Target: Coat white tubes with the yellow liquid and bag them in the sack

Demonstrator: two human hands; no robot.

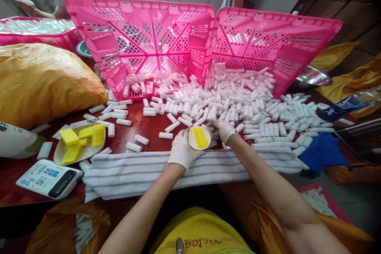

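My left hand (182, 149), in a white glove, grips a small pale dish (193, 143) by its left side. A yellow block (200, 137), like a piece of sponge, lies in that dish. At the dish's right edge is my right hand (222, 131), also gloved, its fingertips greyish and drawn together; what they pinch, if anything, is too small to make out. White cylindrical rolls (193, 109) are heaped just beyond both hands. Under my wrists a striped towel (127, 174) runs along the table's front edge.
Two pink plastic baskets (157, 53) lie tipped on their sides behind the rolls. At left are an orange sack (44, 83), a tray of yellow blocks (61, 158) and a white scale (49, 178). A bottle (354, 103) and blue cloth (323, 152) lie right. People stand beyond.
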